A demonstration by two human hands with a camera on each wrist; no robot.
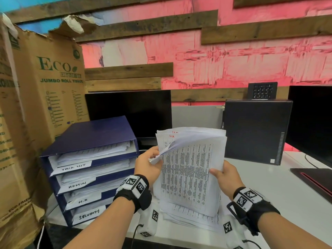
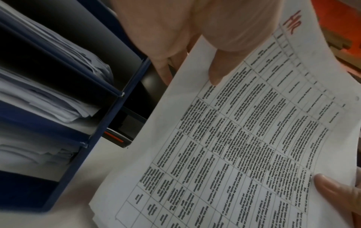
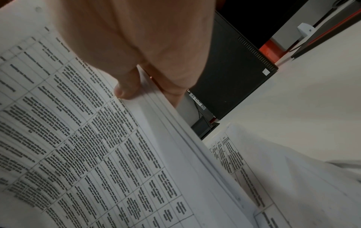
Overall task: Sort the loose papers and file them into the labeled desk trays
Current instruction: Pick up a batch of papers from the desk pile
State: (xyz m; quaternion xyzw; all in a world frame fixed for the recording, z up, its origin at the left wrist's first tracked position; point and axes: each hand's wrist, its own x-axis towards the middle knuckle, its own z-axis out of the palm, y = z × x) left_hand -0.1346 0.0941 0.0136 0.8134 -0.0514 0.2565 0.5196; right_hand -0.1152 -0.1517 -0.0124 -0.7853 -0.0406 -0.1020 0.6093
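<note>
My left hand point(image 1: 146, 165) peels the top HR-marked sheet point(image 2: 244, 138) while my right hand point(image 1: 227, 177) pinches the held stack point(image 1: 194, 169) above the table point(image 1: 287, 191) (thin paper): two sheets might lift together and get misfiled in the blue tray rack point(image 1: 93, 169).

1. The left hand point(image 2: 195, 30) holds the upper left edge of a printed sheet point(image 2: 244, 138), its thumb point(image 2: 218, 67) lying on the printed face and a finger behind the edge.
2. The sheet carries a table of dense text, with "HR" in red near its top corner.
3. A thumb of the right hand point(image 2: 336, 189) presses the sheet's lower right edge.
4. More sheets lie beneath it.
5. To the left stand blue desk trays point(image 2: 109, 111) stuffed with papers, on a pale worktop point(image 2: 93, 177).
</note>
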